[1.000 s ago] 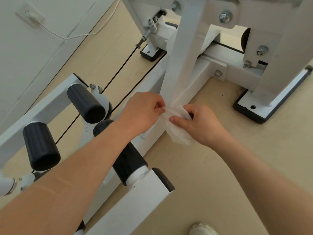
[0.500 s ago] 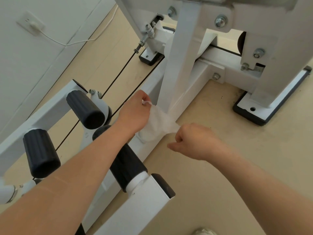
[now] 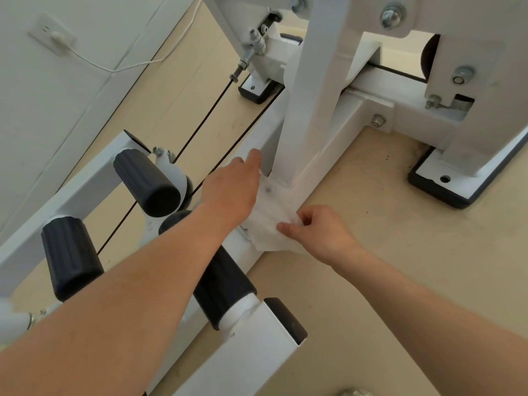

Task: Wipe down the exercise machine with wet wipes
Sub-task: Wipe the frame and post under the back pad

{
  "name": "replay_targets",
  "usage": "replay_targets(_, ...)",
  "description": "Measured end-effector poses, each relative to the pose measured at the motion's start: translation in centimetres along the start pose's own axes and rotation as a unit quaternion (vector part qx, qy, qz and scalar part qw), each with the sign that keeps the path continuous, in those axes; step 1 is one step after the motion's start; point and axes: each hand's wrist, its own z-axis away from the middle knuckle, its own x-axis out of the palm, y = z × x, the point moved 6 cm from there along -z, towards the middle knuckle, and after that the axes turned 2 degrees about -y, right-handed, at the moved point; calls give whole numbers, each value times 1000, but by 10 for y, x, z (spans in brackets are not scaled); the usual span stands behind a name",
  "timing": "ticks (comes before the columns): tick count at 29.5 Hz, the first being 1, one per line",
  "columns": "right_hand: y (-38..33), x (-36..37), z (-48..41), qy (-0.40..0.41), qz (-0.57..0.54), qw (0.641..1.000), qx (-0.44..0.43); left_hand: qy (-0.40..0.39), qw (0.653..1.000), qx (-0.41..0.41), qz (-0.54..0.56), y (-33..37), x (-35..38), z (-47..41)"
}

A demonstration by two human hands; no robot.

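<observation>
Your right hand (image 3: 323, 234) pinches the wipe (image 3: 271, 224), draped over the white machine's (image 3: 308, 110) base beam beside its post. Your left hand (image 3: 231, 190) covers its far edge, grip hidden. Beige speckled floor (image 3: 371, 267); wall socket (image 3: 54, 38) behind.

Both bare forearms reach forward and converge: the left arm (image 3: 128, 281) comes from the lower left, the right arm (image 3: 428, 295) from the lower right. The left hand (image 3: 231, 190) lies palm down on the wet wipe (image 3: 268, 227), one digit stretched straight ahead, its other fingers hidden beneath it. The right hand (image 3: 323, 232) is knuckles up with fingers curled — thumb and forefinger pinch the wet wipe's near edge.
</observation>
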Motion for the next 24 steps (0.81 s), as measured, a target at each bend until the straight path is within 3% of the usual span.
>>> replay_targets(4, -3, 3, -7, 31, 20, 999, -1, -8, 995, -85, 51, -7, -11, -4)
replay_targets(7, -5, -1, -13, 53, 43, 998, -7, -215, 971, -80, 60, 20, 4, 4)
replay_targets(9, -3, -8, -14, 74, 46, 996, -6, -283, 954, -93, 46, 33, 31, 17)
replay_targets(13, 0, -19, -5, 79, -21, 997, 9, -164, 953, -206, 147, 16, 54, 19)
replay_targets(18, 4, -28, -6, 64, -58, 996, -12, -28, 910, -194, 365, 35, 38, -16)
replay_targets(20, 7, -30, -5, 68, -75, 995, -8, 13, 909, -195, 367, 41, 34, -21)
replay_targets(24, 11, -37, -7, 74, -86, 993, 9, -8, 946, -193, 260, 41, 49, -9)
